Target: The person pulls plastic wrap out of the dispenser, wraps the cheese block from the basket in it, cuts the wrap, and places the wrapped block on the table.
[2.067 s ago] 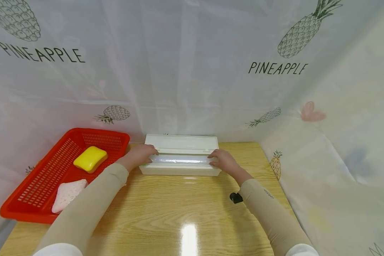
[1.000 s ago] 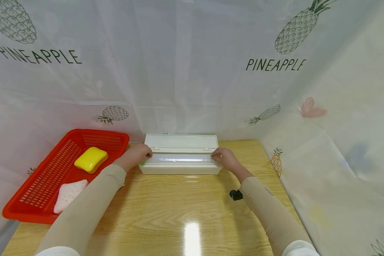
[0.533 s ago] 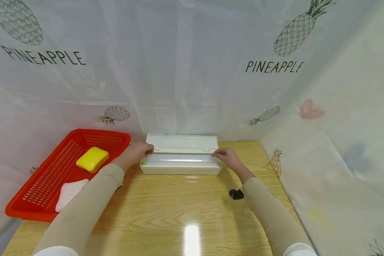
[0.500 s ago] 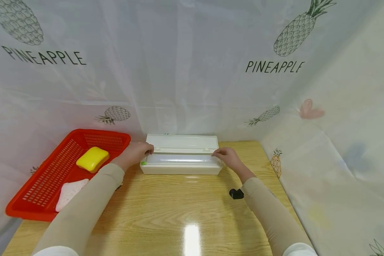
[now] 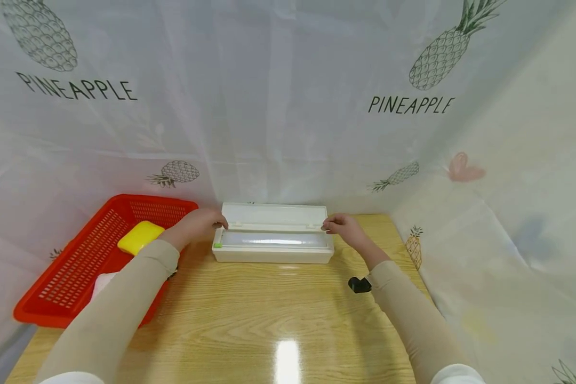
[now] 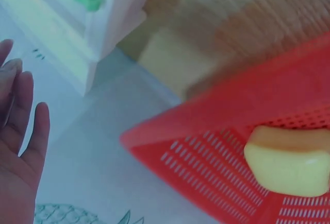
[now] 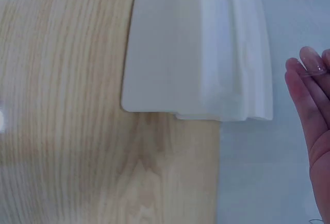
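A white cling film dispenser stands at the back of the table, its lid tipped back against the curtain. The clear roll of cling film lies inside. At the dispenser's left end, my left hand has thumb and fingertips together above the green slider. My right hand pinches at the opposite end, level with the lid's hinge. A shiny clear bit of film shows between its fingertips in the right wrist view. What the left fingertips pinch is mostly hidden.
A red plastic basket stands on the left, partly behind my left forearm. It holds a yellow sponge-like block and a pinkish-white piece. A patterned curtain hangs close behind the dispenser. Wooden tabletop lies in front.
Both hands have risen from the roll to about the lid's hinge line, fingers drawn together into a pinch. The right hand has also shifted slightly right. The dispenser stays in place.
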The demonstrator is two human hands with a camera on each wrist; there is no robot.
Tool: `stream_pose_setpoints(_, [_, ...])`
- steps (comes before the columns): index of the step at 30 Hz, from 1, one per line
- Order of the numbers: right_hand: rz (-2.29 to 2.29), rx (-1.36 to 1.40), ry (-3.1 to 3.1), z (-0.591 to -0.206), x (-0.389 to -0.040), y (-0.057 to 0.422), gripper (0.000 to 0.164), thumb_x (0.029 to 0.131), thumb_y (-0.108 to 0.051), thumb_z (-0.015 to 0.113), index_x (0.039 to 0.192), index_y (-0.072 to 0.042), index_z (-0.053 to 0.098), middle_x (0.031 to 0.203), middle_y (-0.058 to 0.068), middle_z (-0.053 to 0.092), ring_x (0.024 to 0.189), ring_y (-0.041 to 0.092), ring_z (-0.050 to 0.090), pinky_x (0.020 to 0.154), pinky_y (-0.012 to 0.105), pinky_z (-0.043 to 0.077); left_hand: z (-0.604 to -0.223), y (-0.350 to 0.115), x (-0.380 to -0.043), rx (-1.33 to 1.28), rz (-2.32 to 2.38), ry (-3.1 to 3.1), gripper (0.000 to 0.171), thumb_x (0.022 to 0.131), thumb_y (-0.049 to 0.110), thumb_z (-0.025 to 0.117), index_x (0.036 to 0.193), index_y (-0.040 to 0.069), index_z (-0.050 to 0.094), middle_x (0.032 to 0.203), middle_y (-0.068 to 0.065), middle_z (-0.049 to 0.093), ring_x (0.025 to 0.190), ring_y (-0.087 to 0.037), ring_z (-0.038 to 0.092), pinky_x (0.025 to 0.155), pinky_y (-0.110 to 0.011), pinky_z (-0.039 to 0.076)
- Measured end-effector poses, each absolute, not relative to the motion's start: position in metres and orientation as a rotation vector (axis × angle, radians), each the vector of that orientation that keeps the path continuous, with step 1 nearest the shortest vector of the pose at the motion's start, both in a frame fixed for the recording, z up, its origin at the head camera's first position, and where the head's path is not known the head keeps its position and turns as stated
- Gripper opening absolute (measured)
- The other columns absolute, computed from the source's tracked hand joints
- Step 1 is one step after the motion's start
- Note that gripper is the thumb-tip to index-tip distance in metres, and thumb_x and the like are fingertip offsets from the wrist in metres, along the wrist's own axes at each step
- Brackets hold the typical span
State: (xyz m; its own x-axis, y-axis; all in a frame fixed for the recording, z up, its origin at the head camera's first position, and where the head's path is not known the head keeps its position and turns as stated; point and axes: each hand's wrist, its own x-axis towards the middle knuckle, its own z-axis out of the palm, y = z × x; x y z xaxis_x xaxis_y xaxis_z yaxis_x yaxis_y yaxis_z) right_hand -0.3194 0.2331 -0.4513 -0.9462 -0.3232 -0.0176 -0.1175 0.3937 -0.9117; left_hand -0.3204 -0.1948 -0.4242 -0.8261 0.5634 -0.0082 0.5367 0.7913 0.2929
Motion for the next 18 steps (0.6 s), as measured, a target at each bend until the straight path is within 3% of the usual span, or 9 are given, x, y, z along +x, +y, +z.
stream_pose_setpoints(9, [-1.533, -0.42, 2.526, -0.417, -0.327, 0.235, 0.029, 0.101, -0.009, 0.053, 0.116, 0.015, 0.059, 0.104, 0.021, 0.067, 0.103, 0.043, 0.062, 0.087, 0.036, 0.054, -0.389, -0.199, -0.322, 0.919, 0.518, 2.84, 0.018, 0.091, -0.002, 0.065, 0.101, 0.006, 0.076, 0.103, -0.008, 0.068, 0.095, -0.027, 0.061, 0.09, -0.044, 0.05])
stream_pose_setpoints(18, [-1.489, -0.422, 2.592, -0.371, -0.325, 0.231, 0.024, 0.101, -0.01, 0.054, 0.112, 0.01, 0.063, 0.104, 0.021, 0.067, 0.097, 0.034, 0.065, 0.089, 0.04, 0.053, -0.356, -0.205, -0.323, 0.772, 0.795, 2.692, 0.021, 0.096, 0.001, 0.058, 0.111, 0.0, 0.072, 0.117, -0.018, 0.064, 0.107, -0.033, 0.059, 0.094, -0.048, 0.048])
